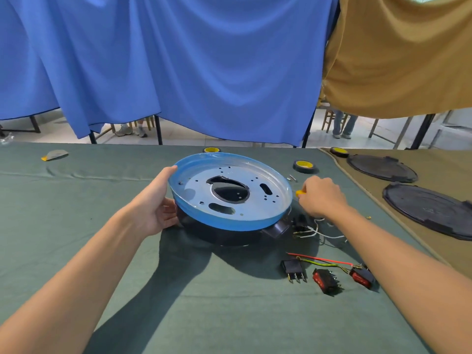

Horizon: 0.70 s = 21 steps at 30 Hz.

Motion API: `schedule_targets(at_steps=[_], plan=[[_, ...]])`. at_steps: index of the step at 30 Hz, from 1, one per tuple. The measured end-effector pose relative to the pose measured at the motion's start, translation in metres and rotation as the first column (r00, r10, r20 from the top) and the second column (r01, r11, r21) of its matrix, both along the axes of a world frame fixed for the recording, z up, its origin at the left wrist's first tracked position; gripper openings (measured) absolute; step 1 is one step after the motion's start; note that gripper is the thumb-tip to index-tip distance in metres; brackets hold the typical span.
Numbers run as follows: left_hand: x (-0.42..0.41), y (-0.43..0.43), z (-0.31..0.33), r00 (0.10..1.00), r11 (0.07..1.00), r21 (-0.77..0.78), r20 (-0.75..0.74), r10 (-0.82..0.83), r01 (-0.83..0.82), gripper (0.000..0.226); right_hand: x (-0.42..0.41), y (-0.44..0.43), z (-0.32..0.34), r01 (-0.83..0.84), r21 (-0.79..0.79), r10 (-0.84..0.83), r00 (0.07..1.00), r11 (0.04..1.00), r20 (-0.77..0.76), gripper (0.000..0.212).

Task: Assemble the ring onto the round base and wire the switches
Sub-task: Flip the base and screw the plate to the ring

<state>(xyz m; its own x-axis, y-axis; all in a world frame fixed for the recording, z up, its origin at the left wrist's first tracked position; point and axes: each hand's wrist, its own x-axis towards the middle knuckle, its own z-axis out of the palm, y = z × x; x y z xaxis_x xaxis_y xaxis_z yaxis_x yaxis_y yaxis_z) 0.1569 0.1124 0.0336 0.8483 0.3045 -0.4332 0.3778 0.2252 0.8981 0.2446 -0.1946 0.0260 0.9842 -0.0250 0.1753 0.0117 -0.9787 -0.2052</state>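
Blue-rimmed silver round base [231, 192]; red switches [327, 280]; dark green table cloth [178, 302]; blue curtain [178, 60].

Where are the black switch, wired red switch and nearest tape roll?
black switch [293, 268], head view, its body.
wired red switch [360, 277], head view, its red face.
nearest tape roll [303, 170], head view, its outer wall.
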Motion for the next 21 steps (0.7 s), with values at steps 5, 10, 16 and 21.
schedule_targets(at_steps=[5, 10, 16, 21], plan=[[-0.002, 0.018, 0.004, 0.992, 0.953, 0.275, -0.054, -0.115, 0.126, 0.06, -0.006, 0.013, 0.033, -0.022, 0.207, -0.035, 0.962, 0.978, 0.271, 0.019], [-0.007, 0.028, 0.005, 0.954, 0.893, 0.343, -0.179, -0.241, 0.29, 0.061, -0.022, 0.048, 0.064, -0.271, 0.305, 0.161, 0.926, 0.913, 0.341, 0.023], [-0.012, 0.026, 0.005, 0.941, 0.842, 0.43, -0.233, -0.244, 0.325, 0.052, -0.038, 0.09, 0.075, -0.5, 0.244, 0.405, 0.844, 0.831, 0.352, 0.022], [-0.008, 0.024, 0.007, 0.953, 0.818, 0.495, -0.223, -0.206, 0.293, 0.037, -0.04, 0.104, 0.075, -0.523, 0.272, 0.42, 0.834, 0.808, 0.358, 0.022]])
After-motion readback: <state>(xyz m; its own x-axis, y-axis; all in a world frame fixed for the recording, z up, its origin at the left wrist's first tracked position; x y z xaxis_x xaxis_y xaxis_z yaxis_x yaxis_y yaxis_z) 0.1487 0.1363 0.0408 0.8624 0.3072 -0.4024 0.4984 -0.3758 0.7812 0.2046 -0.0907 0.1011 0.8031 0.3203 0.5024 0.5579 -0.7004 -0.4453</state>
